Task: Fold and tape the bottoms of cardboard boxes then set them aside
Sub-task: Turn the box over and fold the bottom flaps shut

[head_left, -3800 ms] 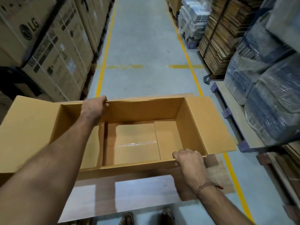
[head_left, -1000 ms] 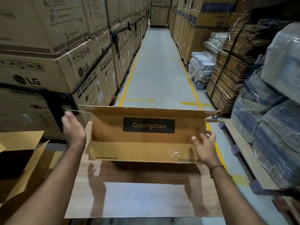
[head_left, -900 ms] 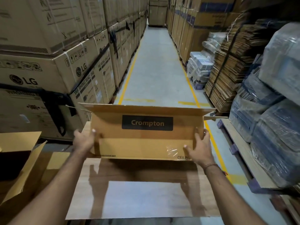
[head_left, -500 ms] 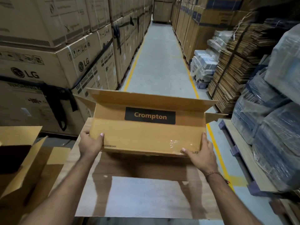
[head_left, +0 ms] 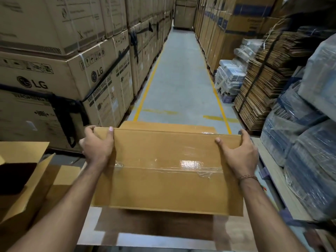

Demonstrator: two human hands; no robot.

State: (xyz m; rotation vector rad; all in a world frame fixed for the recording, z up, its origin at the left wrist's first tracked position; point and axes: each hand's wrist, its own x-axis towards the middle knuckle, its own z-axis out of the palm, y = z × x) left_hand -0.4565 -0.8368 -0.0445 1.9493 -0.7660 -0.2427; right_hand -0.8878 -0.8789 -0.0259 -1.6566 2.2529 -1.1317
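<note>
I see a flat-sided brown corrugated cardboard box (head_left: 167,171), glossy clear tape (head_left: 163,166) along its seam, held between my left hand (head_left: 98,145) and right hand (head_left: 238,153), each gripping a far corner.

head view: worn on the person's head | faces forward and down along a warehouse aisle (head_left: 180,73) | close over both forearms and the held box (head_left: 169,171) | table (head_left: 163,239) at bottom edge | single view only
</note>
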